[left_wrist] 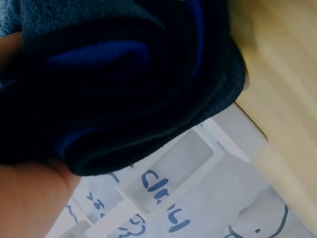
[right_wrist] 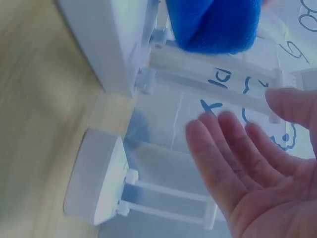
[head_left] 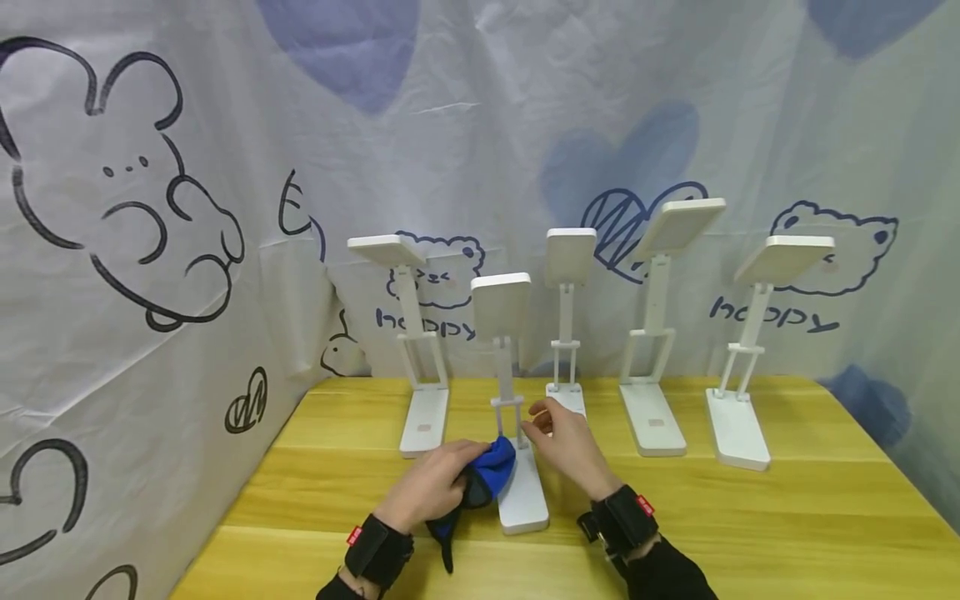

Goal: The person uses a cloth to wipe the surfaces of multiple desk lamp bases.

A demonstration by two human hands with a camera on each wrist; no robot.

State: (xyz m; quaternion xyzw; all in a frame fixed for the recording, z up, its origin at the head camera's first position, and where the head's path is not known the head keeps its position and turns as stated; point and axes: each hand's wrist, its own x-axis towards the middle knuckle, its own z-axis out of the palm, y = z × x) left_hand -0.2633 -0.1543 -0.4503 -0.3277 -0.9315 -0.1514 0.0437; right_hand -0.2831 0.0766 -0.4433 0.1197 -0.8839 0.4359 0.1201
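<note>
My left hand (head_left: 431,492) grips a blue and dark grey cloth (head_left: 495,468), whose blue part lies at the lower bars of the nearest white desk lamp (head_left: 522,500). A dark corner of it hangs down below the hand. In the left wrist view the folded cloth (left_wrist: 163,144) fills the top of the picture. My right hand (head_left: 566,442) is on the other side of that lamp's bars, fingers loosely bent and holding nothing. Its thumb overlaps one bar in the right wrist view, where the blue cloth (right_wrist: 215,27) shows above the fingers.
Behind stand more white desk lamps: one at the left (head_left: 425,421), one in the middle (head_left: 567,398), one right of it (head_left: 651,421) and one at the far right (head_left: 738,429). All are unfolded on the wooden table (head_left: 840,500). A printed cloth backdrop (head_left: 480,192) hangs behind.
</note>
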